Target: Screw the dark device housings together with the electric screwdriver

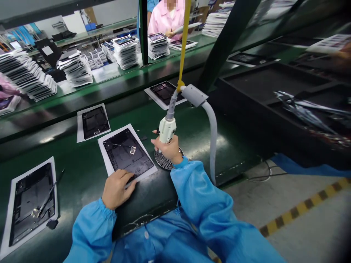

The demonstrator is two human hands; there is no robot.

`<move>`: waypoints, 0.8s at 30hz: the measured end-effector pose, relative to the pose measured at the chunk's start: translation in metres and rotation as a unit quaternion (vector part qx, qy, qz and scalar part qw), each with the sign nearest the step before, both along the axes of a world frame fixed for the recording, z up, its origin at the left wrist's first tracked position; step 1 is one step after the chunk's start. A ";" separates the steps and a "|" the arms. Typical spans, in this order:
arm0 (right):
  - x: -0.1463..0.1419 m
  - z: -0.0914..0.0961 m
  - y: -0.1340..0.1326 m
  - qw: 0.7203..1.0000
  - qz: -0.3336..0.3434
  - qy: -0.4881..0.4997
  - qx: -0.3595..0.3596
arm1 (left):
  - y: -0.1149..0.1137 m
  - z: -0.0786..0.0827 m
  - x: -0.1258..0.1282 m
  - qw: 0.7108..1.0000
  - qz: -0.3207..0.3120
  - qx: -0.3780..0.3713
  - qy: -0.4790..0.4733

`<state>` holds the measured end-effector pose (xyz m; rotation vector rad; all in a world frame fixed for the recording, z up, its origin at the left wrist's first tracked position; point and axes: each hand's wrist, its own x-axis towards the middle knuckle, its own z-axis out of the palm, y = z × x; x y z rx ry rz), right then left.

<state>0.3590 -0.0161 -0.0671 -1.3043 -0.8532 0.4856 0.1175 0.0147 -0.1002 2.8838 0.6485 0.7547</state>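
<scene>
My right hand (170, 149) is closed around a pale electric screwdriver (167, 128) that hangs from a yellow cord. Its lower end points down at a round, dark tray with many small holes (162, 160); whether the tip touches it is hidden by my hand. My left hand (117, 188) rests at the near edge of a black tablet housing (124, 151), thumb and forefinger apart, fingertips on the rim. This housing lies on a white sheet (105, 155) and carries a small circuit board (132, 150) with a thin cable.
Other black housings lie on white sheets at the left (33, 201), behind (95, 122) and far right (163, 92) on the green bench (79, 175). A grey hose (212, 135) curves down beside my right arm. Stacked panels (126, 53) and a pink-sleeved co-worker (164, 20) are beyond. Black trays (274, 84) stand right.
</scene>
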 end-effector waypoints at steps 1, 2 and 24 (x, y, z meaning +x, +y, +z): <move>0.000 -0.001 0.000 1.000 -0.001 -0.002 -0.002 | 0.001 -0.003 -0.001 0.999 0.010 -0.023 0.037; -0.001 -0.002 0.000 1.000 -0.002 -0.005 -0.003 | 0.002 -0.006 -0.001 0.995 0.020 -0.057 0.082; -0.004 -0.001 -0.009 0.996 -0.019 -0.089 0.023 | 0.037 0.022 0.010 0.899 0.108 -0.392 0.164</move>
